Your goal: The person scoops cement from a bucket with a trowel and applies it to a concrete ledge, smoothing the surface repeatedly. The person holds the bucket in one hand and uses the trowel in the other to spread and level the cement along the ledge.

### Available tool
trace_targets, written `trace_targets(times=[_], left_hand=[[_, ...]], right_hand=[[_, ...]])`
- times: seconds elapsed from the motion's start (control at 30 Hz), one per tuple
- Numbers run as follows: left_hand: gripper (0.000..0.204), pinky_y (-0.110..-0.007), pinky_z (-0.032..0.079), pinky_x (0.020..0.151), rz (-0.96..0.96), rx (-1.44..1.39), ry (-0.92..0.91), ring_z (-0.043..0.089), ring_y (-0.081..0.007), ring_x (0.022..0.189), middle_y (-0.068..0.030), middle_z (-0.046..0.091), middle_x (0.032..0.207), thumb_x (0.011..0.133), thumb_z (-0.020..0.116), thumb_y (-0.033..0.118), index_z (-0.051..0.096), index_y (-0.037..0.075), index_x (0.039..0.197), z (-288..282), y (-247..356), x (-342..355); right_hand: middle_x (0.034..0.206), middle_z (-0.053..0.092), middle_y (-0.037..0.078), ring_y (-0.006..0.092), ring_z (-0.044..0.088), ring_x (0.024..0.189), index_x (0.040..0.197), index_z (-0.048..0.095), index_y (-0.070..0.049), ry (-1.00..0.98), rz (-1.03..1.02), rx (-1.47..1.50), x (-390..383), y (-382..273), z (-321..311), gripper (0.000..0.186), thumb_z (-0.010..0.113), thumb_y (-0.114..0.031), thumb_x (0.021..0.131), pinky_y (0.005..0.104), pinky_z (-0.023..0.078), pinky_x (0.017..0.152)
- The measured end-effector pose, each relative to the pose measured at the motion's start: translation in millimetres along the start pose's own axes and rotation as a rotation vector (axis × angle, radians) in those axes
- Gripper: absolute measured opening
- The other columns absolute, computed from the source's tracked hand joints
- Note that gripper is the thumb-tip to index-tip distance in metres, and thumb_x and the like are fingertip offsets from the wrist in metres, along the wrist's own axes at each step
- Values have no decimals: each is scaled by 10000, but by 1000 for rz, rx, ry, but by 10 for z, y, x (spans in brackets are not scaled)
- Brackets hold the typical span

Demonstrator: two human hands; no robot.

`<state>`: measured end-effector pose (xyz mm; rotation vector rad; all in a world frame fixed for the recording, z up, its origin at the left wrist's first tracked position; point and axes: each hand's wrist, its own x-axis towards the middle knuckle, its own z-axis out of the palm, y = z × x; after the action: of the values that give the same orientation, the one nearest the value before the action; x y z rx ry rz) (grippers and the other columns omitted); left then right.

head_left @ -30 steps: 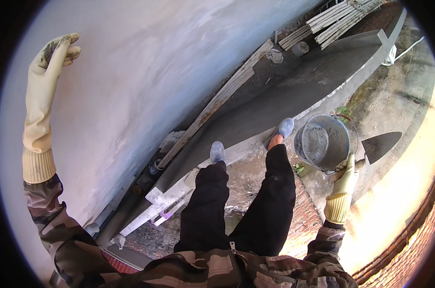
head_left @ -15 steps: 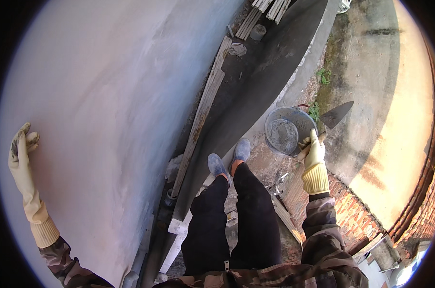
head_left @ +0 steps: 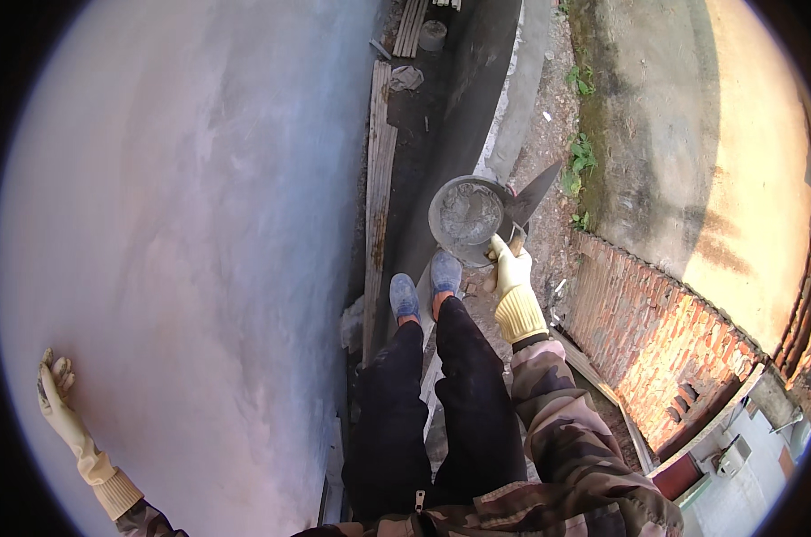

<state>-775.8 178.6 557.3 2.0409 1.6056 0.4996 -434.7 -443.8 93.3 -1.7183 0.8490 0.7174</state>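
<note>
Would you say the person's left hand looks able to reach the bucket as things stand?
Probably not from there: the left hand is out by the pale wall, while the bucket is at the right hand, across a wide gap.

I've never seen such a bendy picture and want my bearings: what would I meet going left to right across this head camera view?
Gloved left hand, long wooden planks, bucket, trowel, brick wall.
</note>
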Motion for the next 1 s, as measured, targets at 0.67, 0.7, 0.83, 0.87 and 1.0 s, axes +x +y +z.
trace_targets(times=[0.67,0.7,0.83,0.87,1.0], left_hand=[[402,-360,564,991,156,-255,-268,728,-219,1124,-142,755,1194,1135,560,236,663,0,1443,3544,-218,-968],[398,-347,557,1018,125,-279,-537,712,-201,1164,-136,743,1245,1120,599,182,638,-3,1470,4132,-178,-1191],[808,-420,419,1242,200,-318,-1337,527,-309,1484,-260,515,1603,1038,762,309,362,34,1684,5835,195,-2251],[961,-454,335,1297,203,-278,-1447,385,-358,1596,-290,421,1673,999,801,418,283,45,1718,6112,309,-2459],[1124,-441,282,1326,428,-307,-1546,319,-361,1632,-242,380,1722,933,824,509,211,0,1726,6818,471,-2909]], right_hand=[[849,726,52,114,619,781,1003,736,-39,-367,-487,-361,300,-53,372,255,804,-283,981,343,536,760],[849,723,52,114,622,784,1011,737,-40,-395,-533,-378,388,-85,402,254,801,-284,984,345,537,760],[879,708,-18,66,608,777,1076,753,-55,-560,-511,-252,798,-163,601,180,773,-229,1034,298,530,723],[893,703,-38,50,599,776,1092,759,-58,-596,-445,-214,907,-175,673,155,765,-206,1047,279,527,713],[897,708,-30,59,626,722,1156,728,-55,-665,-466,29,1242,-188,774,176,757,-193,1052,250,528,640]])
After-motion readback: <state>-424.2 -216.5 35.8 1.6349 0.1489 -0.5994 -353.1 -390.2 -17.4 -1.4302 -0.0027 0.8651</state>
